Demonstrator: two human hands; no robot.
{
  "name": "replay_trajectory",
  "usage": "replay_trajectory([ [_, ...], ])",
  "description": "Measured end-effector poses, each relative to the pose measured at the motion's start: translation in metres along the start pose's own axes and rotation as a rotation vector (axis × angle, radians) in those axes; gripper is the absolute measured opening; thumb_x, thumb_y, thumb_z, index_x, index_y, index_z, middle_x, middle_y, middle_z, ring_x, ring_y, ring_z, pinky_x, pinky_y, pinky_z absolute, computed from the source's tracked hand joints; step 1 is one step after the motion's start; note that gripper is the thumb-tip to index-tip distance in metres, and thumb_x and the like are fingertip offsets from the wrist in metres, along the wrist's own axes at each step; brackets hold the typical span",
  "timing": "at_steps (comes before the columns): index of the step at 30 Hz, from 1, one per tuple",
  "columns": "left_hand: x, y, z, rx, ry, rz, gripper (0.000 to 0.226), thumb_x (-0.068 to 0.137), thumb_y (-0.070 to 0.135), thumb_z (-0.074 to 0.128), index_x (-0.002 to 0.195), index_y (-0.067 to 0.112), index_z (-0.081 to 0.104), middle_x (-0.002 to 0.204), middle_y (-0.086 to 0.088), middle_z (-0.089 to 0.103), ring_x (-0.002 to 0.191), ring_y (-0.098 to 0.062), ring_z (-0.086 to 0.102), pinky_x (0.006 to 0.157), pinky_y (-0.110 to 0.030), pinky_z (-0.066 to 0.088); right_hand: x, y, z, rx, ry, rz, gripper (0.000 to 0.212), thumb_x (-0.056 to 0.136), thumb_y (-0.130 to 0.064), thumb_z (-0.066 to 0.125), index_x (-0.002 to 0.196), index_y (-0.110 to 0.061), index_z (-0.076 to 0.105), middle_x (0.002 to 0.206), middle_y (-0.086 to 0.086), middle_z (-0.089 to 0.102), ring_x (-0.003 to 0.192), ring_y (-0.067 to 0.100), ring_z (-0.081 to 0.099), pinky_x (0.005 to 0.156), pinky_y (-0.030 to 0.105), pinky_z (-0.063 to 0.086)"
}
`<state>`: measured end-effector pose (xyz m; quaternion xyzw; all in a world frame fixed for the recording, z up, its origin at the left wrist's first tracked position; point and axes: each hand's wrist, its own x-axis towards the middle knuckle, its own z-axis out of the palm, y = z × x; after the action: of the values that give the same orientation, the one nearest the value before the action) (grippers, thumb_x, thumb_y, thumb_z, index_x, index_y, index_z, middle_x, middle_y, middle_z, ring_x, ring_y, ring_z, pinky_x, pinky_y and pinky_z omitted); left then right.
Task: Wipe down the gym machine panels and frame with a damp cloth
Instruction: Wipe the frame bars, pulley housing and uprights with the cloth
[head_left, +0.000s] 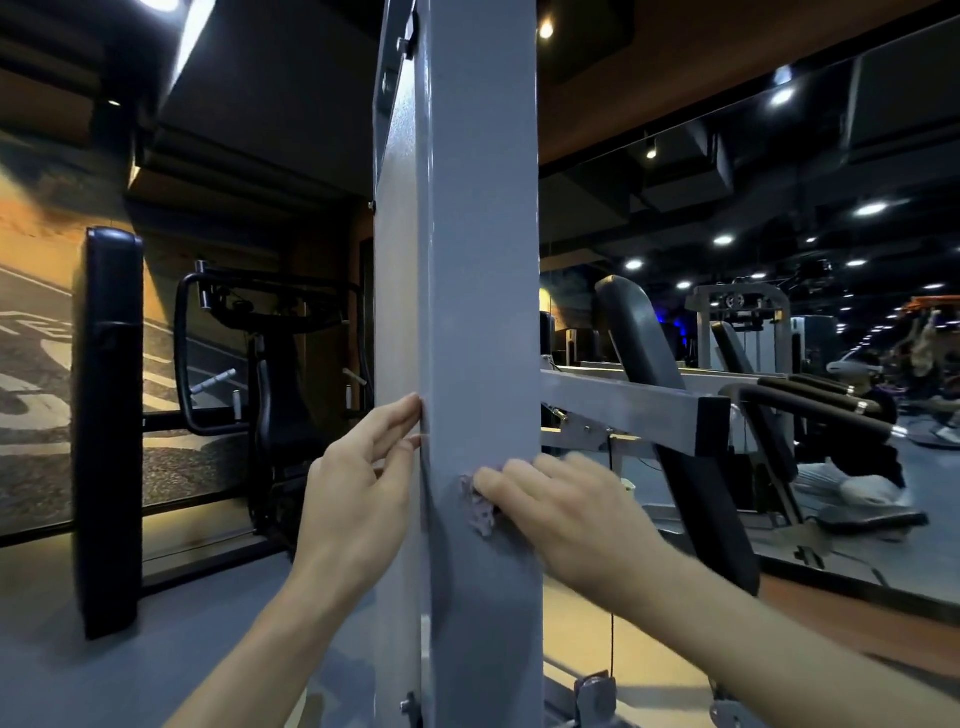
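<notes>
My right hand (550, 499) is bunching the cloth (480, 506) and pressing it flat on the front face of the grey upright post (483, 260), about mid-height in view. Only a small purple wad of the cloth shows past my fingertips; the rest is under my palm. My left hand (363, 478) holds nothing: fingers straight, tips touching the post's left edge where it meets the side panel (397, 291), bracing.

Progress: can't read wet vs dry on the paint, so no way to confirm which sections are done. Judging by position, I'm mid-wipe on the post's front face. Likely still left: the post above and below my hands, the side panel, the horizontal grey beam (623, 410) running off to the right, and the black back pad (649, 353) behind it if that counts.
</notes>
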<state>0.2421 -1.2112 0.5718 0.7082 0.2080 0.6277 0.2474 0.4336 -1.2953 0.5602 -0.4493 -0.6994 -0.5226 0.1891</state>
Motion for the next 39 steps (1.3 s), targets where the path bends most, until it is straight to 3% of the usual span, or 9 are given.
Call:
replay_trajectory([
  [3, -0.002, 0.003, 0.001, 0.010, -0.006, -0.007, 0.042, 0.105, 0.009, 0.054, 0.141, 0.030, 0.063, 0.119, 0.038, 0.064, 0.116, 0.013, 0.062, 0.104, -0.016, 0.048, 0.037, 0.032, -0.014, 0.029, 0.063, 0.074, 0.024, 0.093, -0.028, 0.039, 0.115, -0.025, 0.050, 0.078, -0.001, 0.057, 0.062, 0.027, 0.057, 0.053, 0.036, 0.040],
  [7, -0.005, 0.008, 0.000, 0.064, -0.011, -0.018, 0.040, 0.106, 0.021, 0.054, 0.144, 0.034, 0.058, 0.116, 0.040, 0.060, 0.108, 0.029, 0.054, 0.090, 0.003, 0.042, 0.093, 0.077, -0.038, -0.073, 0.175, 0.317, 0.031, 0.096, -0.034, 0.028, 0.119, -0.025, 0.046, 0.082, -0.007, 0.054, 0.073, 0.028, 0.057, 0.067, 0.038, 0.035],
  [10, -0.007, 0.009, 0.000, 0.123, -0.035, -0.019, 0.043, 0.105, 0.037, 0.053, 0.147, 0.040, 0.054, 0.126, 0.032, 0.062, 0.103, 0.033, 0.050, 0.091, -0.004, 0.042, 0.082, 0.071, -0.030, 0.131, 0.215, 0.409, 0.022, 0.103, -0.020, 0.039, 0.123, -0.024, 0.046, 0.093, -0.006, 0.059, 0.082, 0.025, 0.057, 0.071, 0.043, 0.043],
  [14, -0.008, 0.010, 0.000, 0.159, -0.058, -0.019, 0.043, 0.105, 0.040, 0.051, 0.149, 0.044, 0.052, 0.130, 0.027, 0.062, 0.098, 0.034, 0.049, 0.093, -0.006, 0.040, 0.015, 0.030, -0.010, 0.407, 0.112, 0.452, 0.035, 0.104, -0.010, 0.044, 0.125, -0.038, 0.040, 0.093, -0.010, 0.060, 0.078, 0.011, 0.061, 0.067, 0.039, 0.054],
  [17, -0.008, 0.012, -0.001, 0.187, -0.070, -0.024, 0.044, 0.106, 0.041, 0.048, 0.150, 0.045, 0.049, 0.132, 0.028, 0.060, 0.099, 0.030, 0.049, 0.092, -0.004, 0.038, 0.007, 0.023, -0.007, 0.290, 0.101, 0.443, 0.040, 0.098, -0.004, 0.053, 0.121, -0.034, 0.041, 0.089, -0.005, 0.062, 0.076, 0.024, 0.059, 0.065, 0.043, 0.048],
  [24, -0.006, 0.015, -0.006, 0.216, -0.103, -0.031, 0.045, 0.106, 0.041, 0.046, 0.152, 0.041, 0.048, 0.135, 0.024, 0.061, 0.106, 0.023, 0.052, 0.100, -0.015, 0.042, 0.072, 0.062, -0.031, 0.159, 0.172, 0.472, 0.029, 0.099, -0.006, 0.050, 0.124, -0.020, 0.044, 0.072, -0.007, 0.044, 0.068, 0.024, 0.047, 0.065, 0.039, 0.036],
  [32, -0.012, 0.011, -0.001, 0.227, -0.113, -0.002, 0.047, 0.109, 0.037, 0.041, 0.156, 0.041, 0.041, 0.147, 0.022, 0.056, 0.136, 0.000, 0.050, 0.109, -0.022, 0.040, -0.045, -0.017, 0.003, 0.069, -0.042, 0.276, 0.036, 0.082, -0.012, 0.052, 0.116, -0.022, 0.053, 0.069, -0.007, 0.052, 0.060, 0.021, 0.048, 0.051, 0.033, 0.039],
  [36, -0.010, 0.008, -0.002, 0.215, -0.131, -0.010, 0.047, 0.110, 0.034, 0.042, 0.156, 0.041, 0.041, 0.150, 0.026, 0.050, 0.131, 0.018, 0.041, 0.103, -0.001, 0.029, 0.021, 0.020, -0.024, 0.016, 0.116, 0.337, 0.031, 0.088, -0.026, 0.039, 0.107, -0.020, 0.062, 0.061, -0.014, 0.024, 0.050, 0.024, 0.043, 0.047, 0.025, 0.018],
  [39, -0.008, 0.008, -0.005, 0.182, -0.152, -0.025, 0.045, 0.110, 0.030, 0.043, 0.154, 0.039, 0.045, 0.138, 0.031, 0.053, 0.105, 0.039, 0.040, 0.089, 0.010, 0.027, 0.056, 0.044, -0.034, 0.003, 0.086, 0.373, 0.029, 0.099, -0.029, 0.036, 0.122, -0.021, 0.051, 0.065, -0.010, 0.042, 0.061, 0.021, 0.045, 0.049, 0.029, 0.025],
])
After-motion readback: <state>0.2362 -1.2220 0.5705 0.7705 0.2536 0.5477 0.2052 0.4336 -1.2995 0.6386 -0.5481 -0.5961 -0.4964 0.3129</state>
